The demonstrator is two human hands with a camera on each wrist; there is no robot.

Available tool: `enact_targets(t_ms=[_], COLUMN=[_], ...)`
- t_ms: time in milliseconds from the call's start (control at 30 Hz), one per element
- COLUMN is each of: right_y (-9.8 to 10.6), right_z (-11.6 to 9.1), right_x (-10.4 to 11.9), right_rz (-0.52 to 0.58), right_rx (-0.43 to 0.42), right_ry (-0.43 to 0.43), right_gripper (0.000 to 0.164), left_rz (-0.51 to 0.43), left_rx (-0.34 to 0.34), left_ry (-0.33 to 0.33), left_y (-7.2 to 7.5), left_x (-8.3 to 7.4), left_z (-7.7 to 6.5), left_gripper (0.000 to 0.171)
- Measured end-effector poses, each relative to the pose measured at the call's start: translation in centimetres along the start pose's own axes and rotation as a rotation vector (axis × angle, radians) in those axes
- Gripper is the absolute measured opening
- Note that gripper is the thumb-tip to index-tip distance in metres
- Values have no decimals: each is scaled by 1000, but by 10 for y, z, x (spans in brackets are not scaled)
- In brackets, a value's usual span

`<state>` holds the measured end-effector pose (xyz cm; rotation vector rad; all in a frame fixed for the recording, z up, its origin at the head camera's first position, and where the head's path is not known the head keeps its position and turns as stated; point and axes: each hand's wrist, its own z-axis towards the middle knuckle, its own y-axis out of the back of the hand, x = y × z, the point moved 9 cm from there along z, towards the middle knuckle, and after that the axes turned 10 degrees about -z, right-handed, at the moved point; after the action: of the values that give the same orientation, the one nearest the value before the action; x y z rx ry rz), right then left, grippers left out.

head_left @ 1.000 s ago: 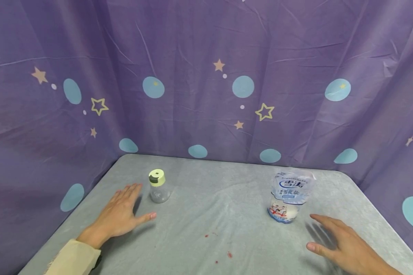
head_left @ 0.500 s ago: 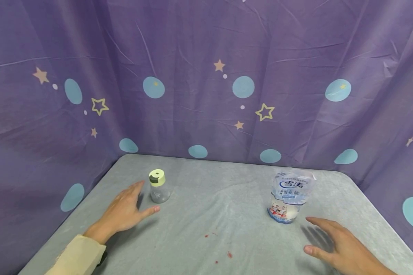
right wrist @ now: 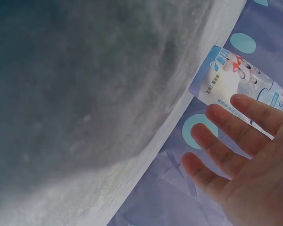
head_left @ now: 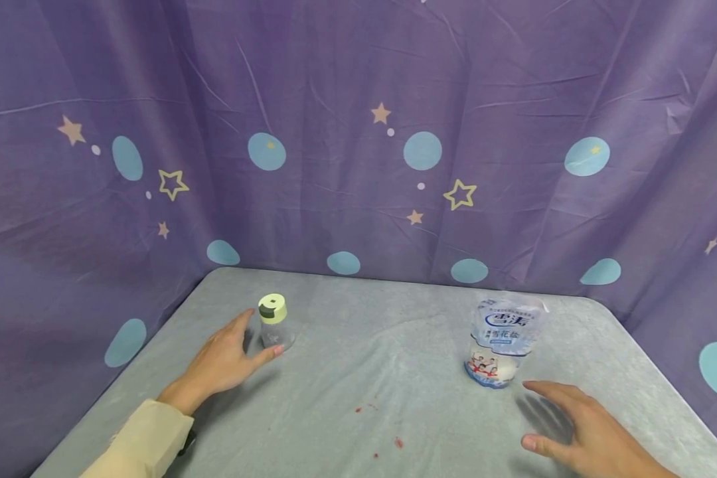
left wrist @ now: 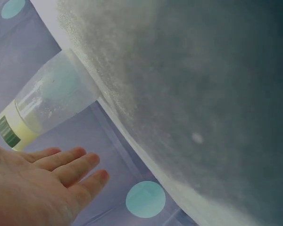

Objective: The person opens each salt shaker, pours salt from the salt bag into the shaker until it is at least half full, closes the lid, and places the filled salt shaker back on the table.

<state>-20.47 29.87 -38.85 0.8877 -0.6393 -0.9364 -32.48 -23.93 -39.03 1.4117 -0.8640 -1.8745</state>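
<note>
A clear shaker bottle with a pale yellow cap stands upright at the table's left. My left hand is right beside it, fingers extended and thumb spread, the thumb tip overlapping the bottle's base in the head view. The left wrist view shows the bottle with that hand's open palm close by. On the right, a blue and white salt pouch with printed Chinese lettering stands upright. My right hand hovers near its lower right, fingers spread and holding nothing; the pouch lies past its fingertips in the right wrist view.
A grey cloth covers the table, with a few small red spots near the front middle. Behind and to the sides hangs a purple curtain with stars and blue dots.
My left hand has moved right and forward, up to the shaker bottle. The right hand has shifted slightly left, closer to the salt pouch. Bottle and pouch have stayed in place.
</note>
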Motion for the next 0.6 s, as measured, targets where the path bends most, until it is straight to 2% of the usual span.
enact_targets(t_ms=[167, 333, 600], right_y=[2, 1, -1], right_z=[1, 0, -1], right_x=[4, 8, 11], right_rz=[-3, -9, -11], right_rx=[-11, -23, -22], right_ry=[26, 53, 58], right_gripper=[80, 81, 82], left_rz=[-31, -35, -88], left_rx=[-7, 15, 23], left_ry=[25, 50, 87], left_y=[0, -4, -6], left_x=[2, 4, 3], left_z=[4, 8, 11], left_gripper=[115, 116, 107])
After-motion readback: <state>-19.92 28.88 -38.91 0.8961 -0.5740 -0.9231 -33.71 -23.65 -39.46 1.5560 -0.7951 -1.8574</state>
